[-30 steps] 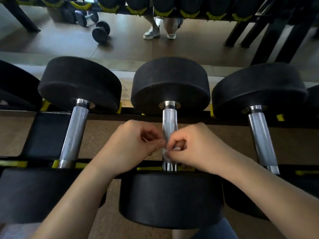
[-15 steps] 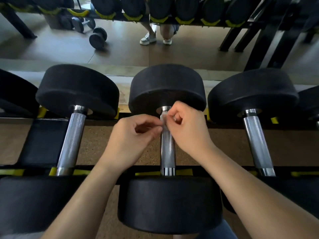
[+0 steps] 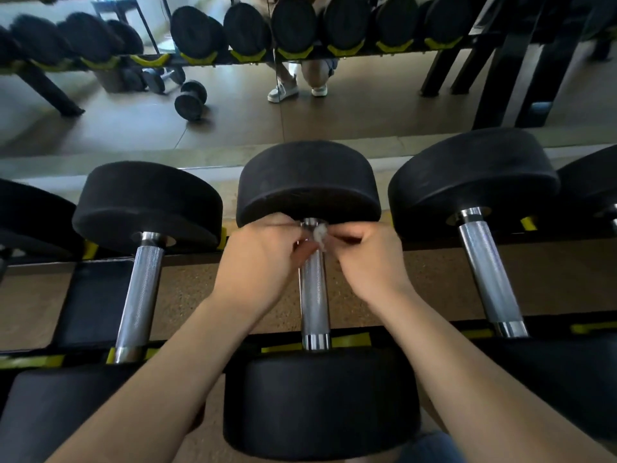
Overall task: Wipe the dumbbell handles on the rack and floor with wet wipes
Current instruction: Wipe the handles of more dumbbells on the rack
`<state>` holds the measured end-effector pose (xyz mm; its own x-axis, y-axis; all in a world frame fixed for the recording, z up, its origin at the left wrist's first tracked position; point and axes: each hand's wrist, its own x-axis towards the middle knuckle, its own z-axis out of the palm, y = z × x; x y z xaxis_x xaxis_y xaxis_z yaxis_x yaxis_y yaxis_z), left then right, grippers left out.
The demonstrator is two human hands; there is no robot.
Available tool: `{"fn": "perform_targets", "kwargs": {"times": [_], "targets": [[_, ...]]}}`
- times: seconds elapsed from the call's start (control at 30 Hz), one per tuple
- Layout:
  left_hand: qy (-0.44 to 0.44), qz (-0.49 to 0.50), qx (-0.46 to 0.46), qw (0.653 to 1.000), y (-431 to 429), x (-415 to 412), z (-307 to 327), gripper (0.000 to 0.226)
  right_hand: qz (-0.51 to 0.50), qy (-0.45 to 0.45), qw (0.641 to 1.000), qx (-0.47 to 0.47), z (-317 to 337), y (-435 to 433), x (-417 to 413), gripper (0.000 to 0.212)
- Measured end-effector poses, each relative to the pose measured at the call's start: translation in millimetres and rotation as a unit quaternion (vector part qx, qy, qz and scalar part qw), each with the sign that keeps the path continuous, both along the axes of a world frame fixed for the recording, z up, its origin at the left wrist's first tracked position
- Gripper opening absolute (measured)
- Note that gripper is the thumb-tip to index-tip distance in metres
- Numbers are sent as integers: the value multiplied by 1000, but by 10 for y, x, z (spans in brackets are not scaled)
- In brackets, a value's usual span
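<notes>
head cam | looks forward-down | close over rack (image 3: 96, 302) | edges likely warped

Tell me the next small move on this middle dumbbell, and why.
Probably slide the wet wipe down the middle handle toward the near collar: the left hand and right hand pinch it at the far end, and the knurled length below is uncovered.
</notes>
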<state>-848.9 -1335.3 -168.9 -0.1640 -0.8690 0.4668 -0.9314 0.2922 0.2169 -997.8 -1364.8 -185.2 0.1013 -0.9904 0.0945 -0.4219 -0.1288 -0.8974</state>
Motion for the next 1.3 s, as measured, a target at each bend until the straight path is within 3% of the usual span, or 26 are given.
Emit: {"fn": "perform_targets", "kwargs": {"times": [0.07, 0.1, 0.23, 0.33, 0.6, 0.73, 0.9, 1.0, 1.07, 1.2, 1.3], "targets": [[84, 13, -4, 996, 18, 20, -17, 9, -38, 5, 997, -63, 25, -11, 21, 14], [107, 13, -5, 994, 28, 9, -29, 16, -50, 11, 995, -84, 22, -34, 40, 12], [-12, -64, -9, 998, 36, -72, -63, 38, -36, 10, 995, -92, 5, -66, 52, 11], [-64, -57, -16, 996, 16, -1, -67, 38, 15, 2, 998, -62, 9, -7, 6, 18], [-14, -11, -32, 999, -11, -61, -8, 26, -17, -81, 996, 21, 30, -33, 42, 6], [-44, -46, -12, 998, 1, -60, 34, 17, 27, -28, 999, 8, 108, 7, -12, 20], [-33, -2, -21, 999, -49, -108, 46, 16, 107, 67, 992, 8, 260, 192, -170, 27], [17, 21, -19, 999, -106, -103, 57, 18, 94, 105, 989, -37, 175, 509, -295, 31], [41, -27, 23, 999, -59, -99, 51, 14, 92, 71, 991, -58, 88, 720, -390, 31], [-19, -154, 122, 980, 170, -129, 35, 18, 117, -8, 988, -99, -51, 972, -538, 31], [-53, -113, 72, 990, 57, -124, 75, 15, 124, -12, 985, -121, -133, 1082, -579, 43]]}}
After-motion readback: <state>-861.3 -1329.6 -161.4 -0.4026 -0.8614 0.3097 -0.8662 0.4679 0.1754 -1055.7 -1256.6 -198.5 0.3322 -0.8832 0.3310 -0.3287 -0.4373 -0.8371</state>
